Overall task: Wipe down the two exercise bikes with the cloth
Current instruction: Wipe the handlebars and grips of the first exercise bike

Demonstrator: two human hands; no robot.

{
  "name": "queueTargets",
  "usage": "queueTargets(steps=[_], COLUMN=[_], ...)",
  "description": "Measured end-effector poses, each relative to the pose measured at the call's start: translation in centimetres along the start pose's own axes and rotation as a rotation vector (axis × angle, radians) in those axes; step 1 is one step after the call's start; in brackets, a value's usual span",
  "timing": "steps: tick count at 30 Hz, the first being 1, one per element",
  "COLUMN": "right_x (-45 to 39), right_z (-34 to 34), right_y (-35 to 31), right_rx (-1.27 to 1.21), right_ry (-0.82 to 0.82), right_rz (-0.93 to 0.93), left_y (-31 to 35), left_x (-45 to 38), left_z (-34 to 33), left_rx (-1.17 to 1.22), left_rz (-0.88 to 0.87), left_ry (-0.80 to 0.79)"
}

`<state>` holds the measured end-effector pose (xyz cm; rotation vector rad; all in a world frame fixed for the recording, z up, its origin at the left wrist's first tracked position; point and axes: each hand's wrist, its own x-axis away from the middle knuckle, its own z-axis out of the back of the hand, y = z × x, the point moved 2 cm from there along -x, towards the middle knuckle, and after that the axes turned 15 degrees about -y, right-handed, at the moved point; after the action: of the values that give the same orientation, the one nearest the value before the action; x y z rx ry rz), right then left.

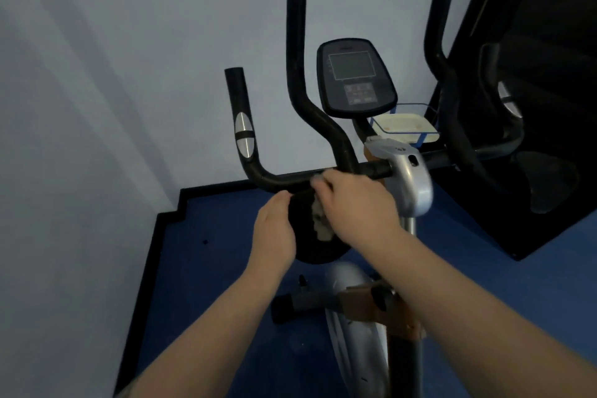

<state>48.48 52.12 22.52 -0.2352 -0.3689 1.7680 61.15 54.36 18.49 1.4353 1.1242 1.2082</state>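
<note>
Pressure should be kept even as the pale crumpled cloth (321, 220), gripped by the right hand (358, 203), is drawn along the black tubular handlebar (284, 179) at frame centre; left hand (274, 229) fingers curled, their hold hidden.

Console (356, 77) above handlebar (284, 179); tray (405, 128) right.

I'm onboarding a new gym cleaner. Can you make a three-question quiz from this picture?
1. True or false: the cloth is at the handlebar.
2. Which hand holds the cloth? A) left hand B) right hand
3. Fill in: the console sits ___ the handlebar's crossbar.

Key: 1 true; 2 B; 3 above.
</note>
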Motion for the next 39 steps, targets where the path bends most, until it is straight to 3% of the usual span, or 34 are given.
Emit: queueTargets(steps=[3,6,9,12,16,19,21,23,26,28,31,33,36,39], right_x=[-1.3,1.8,1.9,-0.7,2.0,1.0,-1.1,-1.1,2.4,4.0,1.2,0.0,2.8,5.2], right_z=[0.0,-0.6,0.0,0.6,0.0,1.0,1.7,1.6,0.1,-0.5,0.6,1.1,-1.7,-3.8], right_y=[-1.4,0.0,0.3,-0.5,0.4,1.2,0.4,-0.3,1.1,2.1,2.1,1.6,0.9,-0.2], right_rx=[0.146,0.157,0.053,0.023,-0.100,-0.223,-0.142,-0.108,-0.242,-0.359,-0.350,-0.406,-0.638,-0.803], right_ry=[-0.018,0.100,0.041,-0.046,0.060,-0.072,-0.201,-0.152,0.049,0.010,-0.149,-0.080,0.268,0.415], right_rz=[0.083,0.208,0.285,0.204,0.260,0.179,0.101,0.060,0.061,0.058,-0.022,-0.079,-0.084,-0.120], left_y=[0.1,0.2,0.4,0.5,0.6,1.8,3.1,4.7,5.1,4.4,4.0,3.9,2.9,2.3], left_x=[0.1,0.2,0.5,0.8,1.4,0.9,-0.1,-0.7,-1.5,-1.6,-1.8,-1.7,-1.4,-1.2], left_z=[0.1,0.3,0.1,-0.2,-0.1,0.7,1.2,0.8,-0.1,-0.3,-0.1,-0.1,0.0,0.1], left_rx=[0.016,-0.026,-0.023,0.022,0.022,-0.181,-0.364,-0.442,-0.571,-0.639,-0.540,-0.480,-0.353,-0.356], left_rz=[0.014,0.073,0.079,0.065,0.073,0.036,-0.037,-0.084,-0.110,-0.093,-0.126,-0.156,-0.130,-0.121], left_ry=[0.037,0.039,0.024,0.046,0.000,-0.045,-0.044,-0.062,-0.162,-0.294,-0.415,-0.387,-0.290,-0.241])
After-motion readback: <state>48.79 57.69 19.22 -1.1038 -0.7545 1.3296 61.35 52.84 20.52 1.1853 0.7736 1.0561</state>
